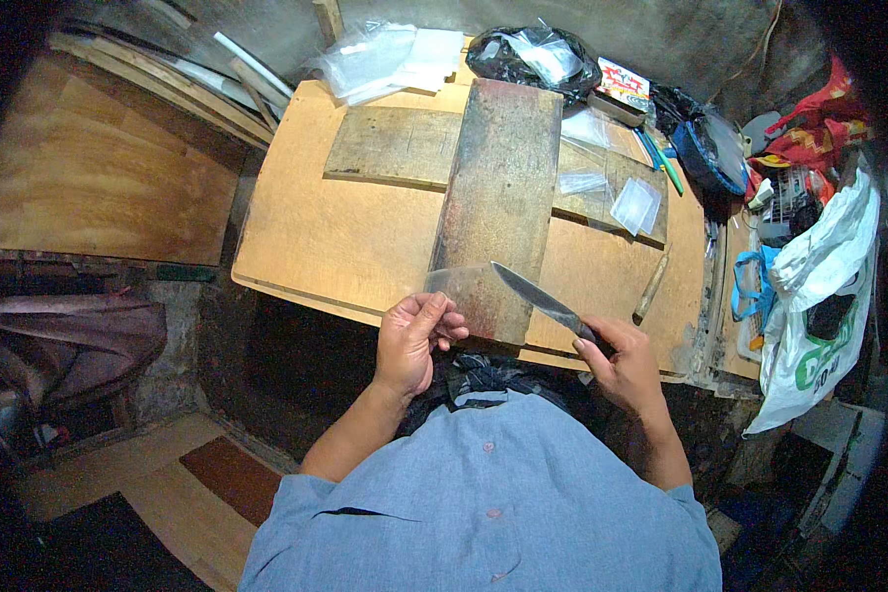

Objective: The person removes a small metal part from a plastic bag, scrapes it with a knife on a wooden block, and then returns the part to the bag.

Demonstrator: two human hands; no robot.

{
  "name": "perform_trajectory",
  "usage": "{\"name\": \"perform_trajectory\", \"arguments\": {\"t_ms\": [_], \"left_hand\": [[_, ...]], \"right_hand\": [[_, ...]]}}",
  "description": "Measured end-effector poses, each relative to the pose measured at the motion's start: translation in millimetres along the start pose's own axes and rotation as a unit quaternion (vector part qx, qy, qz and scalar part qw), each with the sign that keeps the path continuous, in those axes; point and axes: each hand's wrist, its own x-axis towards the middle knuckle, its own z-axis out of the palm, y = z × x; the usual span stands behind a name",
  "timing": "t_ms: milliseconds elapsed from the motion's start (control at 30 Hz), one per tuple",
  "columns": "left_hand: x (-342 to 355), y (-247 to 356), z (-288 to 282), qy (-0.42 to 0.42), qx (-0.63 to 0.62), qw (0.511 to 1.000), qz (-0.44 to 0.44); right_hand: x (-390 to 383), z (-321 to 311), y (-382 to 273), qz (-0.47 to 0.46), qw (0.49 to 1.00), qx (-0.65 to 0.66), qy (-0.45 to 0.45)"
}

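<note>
My right hand (pixel 624 363) is closed round the dark handle of a knife (pixel 540 297). Its blade slants up and to the left over a long, worn wooden board (pixel 503 178). Between the thumb and fingers of my left hand (pixel 414 335) is the lower left part of a thin clear plastic sheet (pixel 460 282). That sheet stretches over the near part of the board, and its far edge comes close to the knife tip. Whether the blade touches the plastic, I cannot tell.
Under the long board lies a crosswise plank (pixel 390 145) on the wooden table (pixel 335 237). Clear plastic pieces (pixel 637 205), pens (pixel 669 170) and a slim wooden stick (pixel 651 288) are to the right. Plastic sheets (pixel 395 61) and a black bag (pixel 488 49) sit at the back.
</note>
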Motion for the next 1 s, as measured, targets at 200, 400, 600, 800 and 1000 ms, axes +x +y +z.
{"name": "perform_trajectory", "arguments": {"t_ms": [200, 400, 600, 800, 1000], "left_hand": [[-0.9, 5.0, 5.4, -0.02, 0.0, 1.0, -0.004], [-0.9, 0.7, 8.3, -0.035, 0.018, 0.999, 0.0], [-1.4, 0.2, 6.5, -0.038, 0.023, 0.999, 0.004], [-3.8, -0.6, 6.5, -0.052, 0.011, 0.998, -0.015], [-7.2, -3.9, 9.5, -0.055, 0.058, 0.997, -0.021]], "right_hand": [[-9.8, -11.1, -6.4, -0.02, 0.999, 0.005, -0.043], [-10.9, -13.6, -10.1, -0.018, 0.999, -0.01, -0.041], [-13.8, -15.6, -7.0, -0.032, 0.998, -0.036, -0.047], [-13.0, -11.0, -5.2, -0.026, 0.999, -0.027, -0.036], [-8.2, -12.2, -14.5, -0.034, 0.997, -0.018, -0.061]]}}
